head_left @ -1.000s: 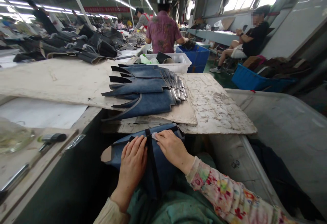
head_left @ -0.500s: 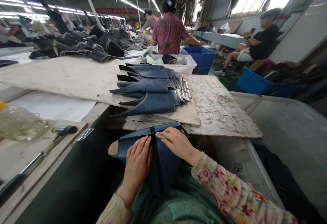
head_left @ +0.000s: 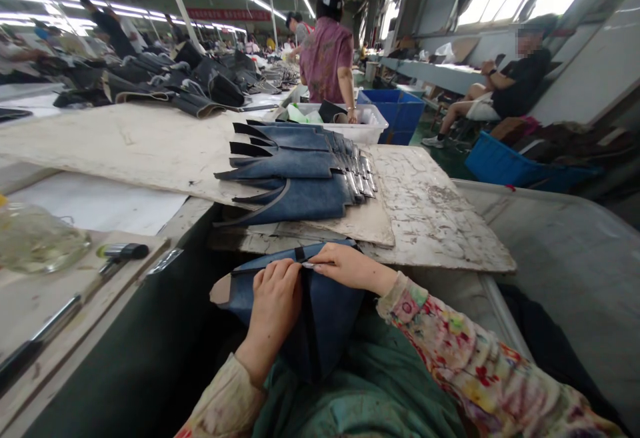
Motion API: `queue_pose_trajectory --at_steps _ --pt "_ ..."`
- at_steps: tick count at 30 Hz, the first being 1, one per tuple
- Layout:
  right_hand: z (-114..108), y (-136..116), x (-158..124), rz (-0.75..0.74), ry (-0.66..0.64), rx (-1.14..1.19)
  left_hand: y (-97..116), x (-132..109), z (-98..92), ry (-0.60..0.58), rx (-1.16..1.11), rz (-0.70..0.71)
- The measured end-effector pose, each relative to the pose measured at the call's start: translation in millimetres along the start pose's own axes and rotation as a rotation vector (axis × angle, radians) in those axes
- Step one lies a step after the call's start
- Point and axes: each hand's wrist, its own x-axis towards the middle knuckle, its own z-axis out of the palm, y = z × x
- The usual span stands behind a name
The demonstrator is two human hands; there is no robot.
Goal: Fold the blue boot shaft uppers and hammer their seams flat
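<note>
Right hand [head_left: 347, 267] pinches a pale object [head_left: 309, 265], too small to identify, where black strips [head_left: 309, 321] cross a blue panel [head_left: 334, 311] in the lap; left hand [head_left: 277, 295], fingers bent, rests alongside, any grip hidden. Strips look laid, their crossing apparently unfinished. Beyond, similar blue panels [head_left: 313, 201] overlap on a board [head_left: 430, 205].

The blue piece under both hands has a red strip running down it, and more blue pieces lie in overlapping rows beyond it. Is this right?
Not quite: the strip on the blue piece is black, not red, as the head view shows. Both hands are on it, and more blue pieces lie in overlapping rows beyond.
</note>
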Motion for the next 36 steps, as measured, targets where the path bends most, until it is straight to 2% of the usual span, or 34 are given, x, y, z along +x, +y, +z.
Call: queue_pose_trajectory --at_steps 5,11,17,22,31,36 --pt "3.8 -9.8 -3.7 -0.028 0.006 -0.168 -2.1 -8.1 4.3 0.02 -0.011 0.057" --pt "20.9 -24.0 -12.0 0.073 0.122 -0.243 -4.0 -10.5 9.0 0.034 0.008 0.083" --pt "20.5 -35.5 -6.7 0.154 0.099 -0.28 -4.4 -10.9 12.0 0.049 0.0 0.079" --pt "26.1 -36.0 -3.7 0.183 0.124 -0.348 -3.4 -9.2 13.4 0.06 -0.008 0.068" --pt "34.7 -29.8 3.0 0.188 0.122 -0.489 -1.6 -3.9 7.8 0.011 -0.032 0.067" --pt "33.8 -25.0 -2.9 0.173 0.128 -0.535 0.5 -5.1 5.9 -0.014 -0.021 0.051"
